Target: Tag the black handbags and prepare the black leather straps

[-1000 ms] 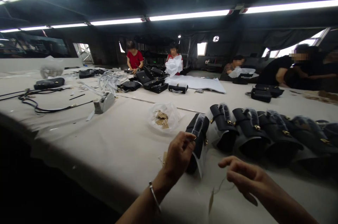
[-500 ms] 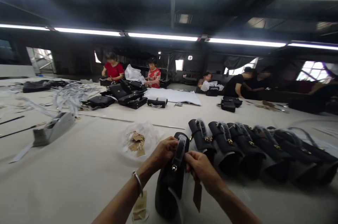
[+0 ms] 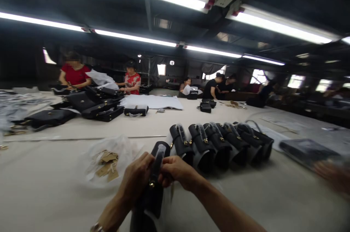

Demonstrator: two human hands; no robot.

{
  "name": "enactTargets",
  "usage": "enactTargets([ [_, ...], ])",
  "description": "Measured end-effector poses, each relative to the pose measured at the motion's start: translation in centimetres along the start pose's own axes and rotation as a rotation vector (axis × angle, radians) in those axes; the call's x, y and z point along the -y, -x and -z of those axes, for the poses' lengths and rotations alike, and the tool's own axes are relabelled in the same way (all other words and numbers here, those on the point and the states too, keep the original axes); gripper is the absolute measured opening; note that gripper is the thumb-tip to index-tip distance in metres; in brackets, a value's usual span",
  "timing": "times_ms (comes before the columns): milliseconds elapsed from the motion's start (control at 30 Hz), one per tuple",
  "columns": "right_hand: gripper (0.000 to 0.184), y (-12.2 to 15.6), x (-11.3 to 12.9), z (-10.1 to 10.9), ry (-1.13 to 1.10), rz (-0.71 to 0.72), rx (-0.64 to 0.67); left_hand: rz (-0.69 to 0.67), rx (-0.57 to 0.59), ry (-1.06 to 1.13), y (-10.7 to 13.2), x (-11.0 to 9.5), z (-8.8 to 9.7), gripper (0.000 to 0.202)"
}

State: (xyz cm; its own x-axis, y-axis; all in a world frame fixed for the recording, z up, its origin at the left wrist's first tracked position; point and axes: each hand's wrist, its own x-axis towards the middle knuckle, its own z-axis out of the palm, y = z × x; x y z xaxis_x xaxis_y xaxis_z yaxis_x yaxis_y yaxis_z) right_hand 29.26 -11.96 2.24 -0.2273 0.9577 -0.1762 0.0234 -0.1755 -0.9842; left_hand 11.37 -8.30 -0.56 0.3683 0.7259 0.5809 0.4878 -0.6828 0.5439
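A black handbag (image 3: 154, 197) stands on the table in front of me, its top handle in clear plastic wrap and a small gold fitting at the handle's near end. My left hand (image 3: 139, 171) is closed at the left side of the handle. From the right, my right hand (image 3: 177, 170) pinches close against the handle. Below its fingers hangs a blurred brown hang tag (image 3: 172, 191), mostly hidden; its string is too small to make out. Left of my hands, a clear plastic bag (image 3: 127, 151) holds several brown tags (image 3: 108, 164).
Several finished-looking black handbags (image 3: 202, 144) stand in a row to the right. A dark flat item in plastic (image 3: 306, 150) lies beyond, with another person's blurred hand (image 3: 332, 173) beside it. Black bags (image 3: 87, 104) pile up at the back left, where people work.
My view has swung to the right, so everything appears shifted left. Another person's hand and a dark flat item now show at the right. Both my hands stay at the handbag's handle.
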Motion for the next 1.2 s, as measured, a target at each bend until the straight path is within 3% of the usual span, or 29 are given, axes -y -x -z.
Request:
enactTargets([
  [167, 0.047, 1.0, -1.0, 0.6, -0.020, 0.050, -0.104, 0.207, -0.049, 0.134, 1.5, 0.4, 1.2, 0.030],
  [300, 0.034, 2.0, -2.3, 0.3, 0.026, 0.038, -0.090, 0.365, -0.110, 0.469, 3.5, -0.8, 1.8, 0.044],
  [400, 0.034, 2.3, -2.8, -0.4, 0.057, 0.062, -0.098, 0.468, -0.124, 0.618, 4.5, -1.9, 2.1, 0.043],
  [500, 0.042, 2.3, -2.8, -1.2, 0.046, 0.069, -0.108, 0.470, -0.152, 0.703, 5.0, -2.5, 2.3, 0.040],
  [667, 0.038, 2.7, -2.0, -2.1, -0.119, 0.102, -0.022, 0.462, -0.239, 0.716, 5.4, -2.9, 1.9, 0.036],
  [867, 0.076, 3.8, -1.5, -2.3, -0.303, 0.055, 0.237, 0.415, -0.398, 0.725, 5.8, -3.5, 1.5, 0.031],
  [933, 0.073, 3.6, -1.7, -2.6, -0.287, 0.071, 0.202, 0.461, -0.424, 0.799, 6.0, -3.5, 1.5, 0.032],
  [1033, 0.063, 3.0, -2.1, -3.7, -0.220, 0.148, 0.040, 0.476, -0.440, 0.854, 6.3, -3.7, 1.5, 0.032],
  [1200, 0.052, 2.4, -2.6, -5.4, -0.024, 0.310, -0.149, 0.361, -0.459, 0.622, 7.2, -5.1, 1.2, 0.028],
])
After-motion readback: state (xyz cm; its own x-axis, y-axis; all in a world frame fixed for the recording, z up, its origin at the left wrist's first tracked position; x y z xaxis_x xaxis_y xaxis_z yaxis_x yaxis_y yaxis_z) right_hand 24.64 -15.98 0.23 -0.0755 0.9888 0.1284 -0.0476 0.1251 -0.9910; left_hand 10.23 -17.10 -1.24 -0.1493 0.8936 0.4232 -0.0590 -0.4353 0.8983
